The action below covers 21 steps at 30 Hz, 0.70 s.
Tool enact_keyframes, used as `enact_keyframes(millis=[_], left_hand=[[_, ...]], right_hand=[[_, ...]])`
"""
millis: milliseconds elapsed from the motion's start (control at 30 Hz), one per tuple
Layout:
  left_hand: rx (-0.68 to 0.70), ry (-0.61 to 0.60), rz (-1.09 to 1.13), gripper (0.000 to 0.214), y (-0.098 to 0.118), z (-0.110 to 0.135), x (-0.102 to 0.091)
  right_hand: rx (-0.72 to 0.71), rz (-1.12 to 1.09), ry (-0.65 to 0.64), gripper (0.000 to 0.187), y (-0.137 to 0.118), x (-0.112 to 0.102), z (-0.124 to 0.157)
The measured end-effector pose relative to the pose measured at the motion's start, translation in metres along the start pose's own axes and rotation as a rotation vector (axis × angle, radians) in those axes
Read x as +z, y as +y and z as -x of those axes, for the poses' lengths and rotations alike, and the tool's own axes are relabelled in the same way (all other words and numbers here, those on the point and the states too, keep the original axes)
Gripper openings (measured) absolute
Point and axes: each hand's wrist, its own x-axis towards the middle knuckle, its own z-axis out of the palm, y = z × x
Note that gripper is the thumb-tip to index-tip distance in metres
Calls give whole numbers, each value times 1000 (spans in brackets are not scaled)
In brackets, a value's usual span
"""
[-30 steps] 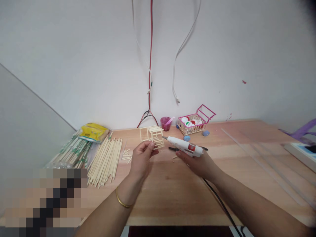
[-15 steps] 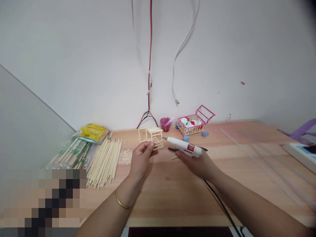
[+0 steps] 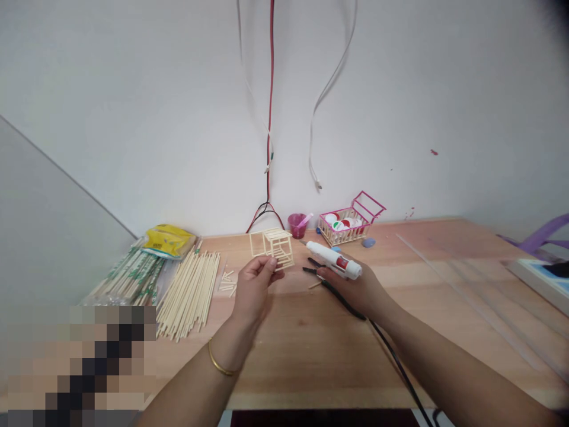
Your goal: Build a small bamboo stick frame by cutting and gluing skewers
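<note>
Between the thumb and fingers of my left hand (image 3: 260,276) is a small frame of pale wooden sticks (image 3: 278,235), held up above the table. My right hand (image 3: 355,290) is closed around a white glue gun (image 3: 334,260), its nozzle pointing left, a short gap from the frame. The gun's black cord (image 3: 393,356) runs down toward the table's front edge. Under the right hand lies a dark tool (image 3: 313,270), partly hidden. A short stick piece (image 3: 315,285) lies beside it. Short cut sticks (image 3: 228,283) lie left of my left hand.
Long loose sticks (image 3: 191,296) and wrapped stick bundles (image 3: 127,276) lie at left, with a yellow packet (image 3: 170,240) on top. Along the wall stand a pink cup (image 3: 297,226) and a pink-edged stick cart (image 3: 344,230) holding round items. A white device (image 3: 540,281) sits at right.
The glue gun in my right hand has moved slightly right and away from the frame, uncovering more of the dark tool. My left hand and the frame have barely moved.
</note>
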Motion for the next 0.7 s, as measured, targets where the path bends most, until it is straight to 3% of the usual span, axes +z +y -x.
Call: enact_keyframes(millis=[200,367,500,600,700], left_hand=[[-16,12,21,30,-2,-7,-6],[-15,22,39,30,-3,-10,-8],[-20,12,57,31,-2,-8,-4],[-32,8,54,31,-1,-7,-3],[-43,6,55,32,-2,-8,-3]], right_hand=[[-99,392,15,32,15,-39,-7],[39,705,-72,29,41,-79,15],[176,834,-124,31,69,-103,37],[165,893,-166,30,75,-112,45],[36,960,-28,37,59,-101,40]])
